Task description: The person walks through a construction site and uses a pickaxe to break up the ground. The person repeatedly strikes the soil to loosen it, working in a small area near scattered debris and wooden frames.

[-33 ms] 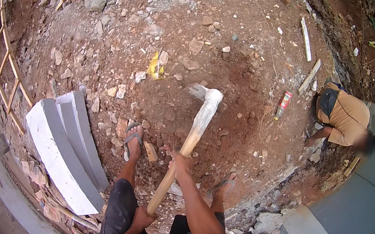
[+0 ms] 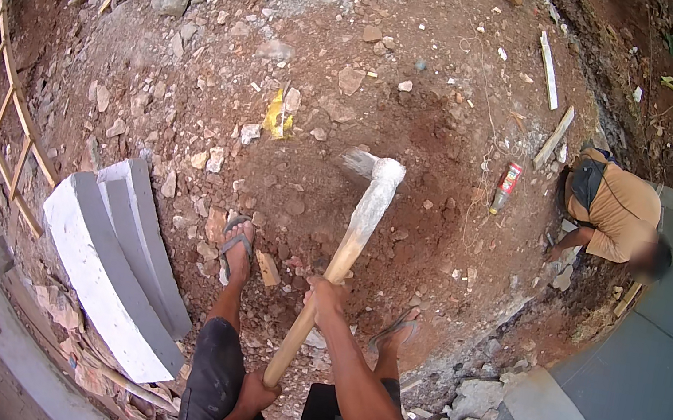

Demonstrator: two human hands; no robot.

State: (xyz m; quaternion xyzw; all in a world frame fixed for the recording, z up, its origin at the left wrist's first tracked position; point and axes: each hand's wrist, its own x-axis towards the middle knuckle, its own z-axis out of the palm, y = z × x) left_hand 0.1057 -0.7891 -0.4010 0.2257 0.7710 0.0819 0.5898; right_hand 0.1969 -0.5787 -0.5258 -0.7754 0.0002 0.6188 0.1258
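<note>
Right hand [image 2: 328, 296] is wrapped tight midway up the long pale wooden handle of a mud-caked pickaxe [image 2: 358, 214]; left hand [image 2: 257, 394] clenches its butt end, near. The crusted metal head hangs over red, stony earth [image 2: 422, 135] between two sandalled feet. Judging by the lumpy, rubble-strewn ground, much digging remains. Grey-white concrete slabs [image 2: 107, 260] lean at left.

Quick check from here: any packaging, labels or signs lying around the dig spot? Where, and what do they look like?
Yellow wrapper: crumpled on the dirt, beyond the hoe head and to its left.
Red can: slim cylinder with a pale label band, lying on the soil beside the crouching person.
No signs or screens visible.
</note>
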